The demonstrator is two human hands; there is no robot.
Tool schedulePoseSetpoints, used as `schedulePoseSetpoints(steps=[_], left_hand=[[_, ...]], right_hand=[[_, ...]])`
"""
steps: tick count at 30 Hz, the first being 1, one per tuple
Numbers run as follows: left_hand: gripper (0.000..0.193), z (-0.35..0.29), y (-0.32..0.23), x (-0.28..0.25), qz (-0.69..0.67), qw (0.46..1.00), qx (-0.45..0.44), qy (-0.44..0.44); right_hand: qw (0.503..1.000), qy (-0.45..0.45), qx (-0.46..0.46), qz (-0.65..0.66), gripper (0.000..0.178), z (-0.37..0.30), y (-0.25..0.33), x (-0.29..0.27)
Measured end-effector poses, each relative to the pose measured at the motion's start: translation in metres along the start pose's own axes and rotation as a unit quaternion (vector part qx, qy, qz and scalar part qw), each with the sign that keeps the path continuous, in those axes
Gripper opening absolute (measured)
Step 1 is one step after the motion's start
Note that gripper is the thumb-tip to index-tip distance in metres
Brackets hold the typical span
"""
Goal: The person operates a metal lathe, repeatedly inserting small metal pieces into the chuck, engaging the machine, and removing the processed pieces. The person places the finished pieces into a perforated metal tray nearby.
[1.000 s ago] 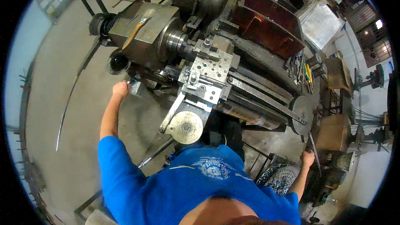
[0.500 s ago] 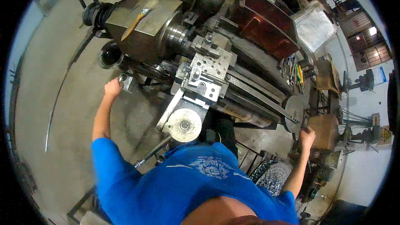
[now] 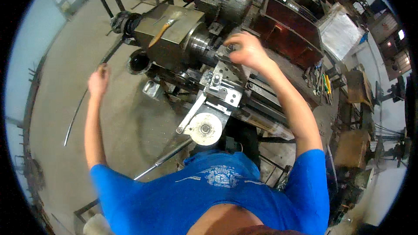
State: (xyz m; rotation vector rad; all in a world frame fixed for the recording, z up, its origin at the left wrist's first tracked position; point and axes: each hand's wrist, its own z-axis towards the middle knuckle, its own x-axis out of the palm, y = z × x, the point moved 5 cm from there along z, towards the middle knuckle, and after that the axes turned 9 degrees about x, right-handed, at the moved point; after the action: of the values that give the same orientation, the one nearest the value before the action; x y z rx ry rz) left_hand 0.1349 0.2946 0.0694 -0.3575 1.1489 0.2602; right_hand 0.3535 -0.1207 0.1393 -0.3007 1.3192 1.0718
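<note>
My left hand is closed round the long metal lever that slants down from the left end of the lathe headstock. Over the tool post, my right hand hovers with curved fingers and thumb apart; nothing shows between them. The hand partly hides the tool post and the carriage's drilled plate. Left of that hand is the shiny round spindle nose. Nearer my body sits a pale round handwheel with a crank arm beside it.
A wooden-handled brush lies on the headstock cover. Behind the lathe stand a motor and a dark red box. Hand tools lie at right. A metal bar juts toward my left side.
My left hand has left the small block below the headstock and moved onto the long lever. My right hand has swung from the far-right wheel to above the tool post. The view has shifted.
</note>
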Motion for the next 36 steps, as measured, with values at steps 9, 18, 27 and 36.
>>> schedulePoseSetpoints(steps=[9, 18, 27, 36], left_hand=[[0.054, -0.100, 0.077, -0.029, 0.109, 0.955, -0.265, 0.076], [0.040, -0.130, -0.028, -0.039, 0.064, 0.972, -0.212, 0.074], [0.014, -0.069, 0.011, 0.009, -0.268, 0.931, -0.158, 0.194], [0.022, -0.065, 0.003, 0.012, -0.282, 0.952, -0.058, 0.103]], right_hand=[[0.972, 0.181, 0.131, -0.068, 0.032, 0.050, 0.011, 0.062], [0.971, 0.135, 0.174, -0.088, 0.033, 0.044, 0.010, 0.041], [0.935, -0.044, 0.349, 0.047, 0.043, -0.009, -0.172, -0.096], [0.939, -0.188, 0.282, -0.049, 0.039, -0.176, -0.190, -0.162]])
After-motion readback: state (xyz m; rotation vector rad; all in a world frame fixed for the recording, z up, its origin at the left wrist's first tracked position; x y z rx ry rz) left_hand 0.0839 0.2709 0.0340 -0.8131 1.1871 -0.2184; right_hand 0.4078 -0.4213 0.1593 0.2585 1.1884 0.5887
